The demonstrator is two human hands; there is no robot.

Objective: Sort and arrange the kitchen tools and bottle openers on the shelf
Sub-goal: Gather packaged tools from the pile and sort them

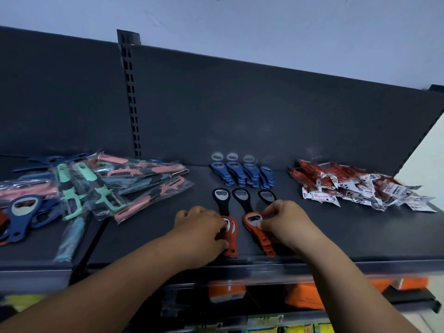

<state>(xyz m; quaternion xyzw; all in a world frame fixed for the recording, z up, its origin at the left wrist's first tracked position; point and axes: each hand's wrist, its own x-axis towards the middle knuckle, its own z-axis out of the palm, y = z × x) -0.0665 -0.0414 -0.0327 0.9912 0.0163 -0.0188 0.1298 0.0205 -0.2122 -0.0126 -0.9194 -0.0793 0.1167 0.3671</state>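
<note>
On the dark shelf [360,236] lie two stacks of orange bottle openers near the front edge. My left hand [201,227] grips the left orange stack [231,239]. My right hand [286,222] pinches the head of the right orange stack [254,227]. Behind them lie three black openers [240,198] in a row. Farther back, several blue openers [242,174] stand in neat overlapping stacks against the back panel.
A loose heap of bagged peelers [101,186] in pink, mint and blue fills the left. Loose blue openers [21,212] lie at the far left. Red packaged tools [355,186] pile up on the right. Orange goods [305,296] sit on the shelf below.
</note>
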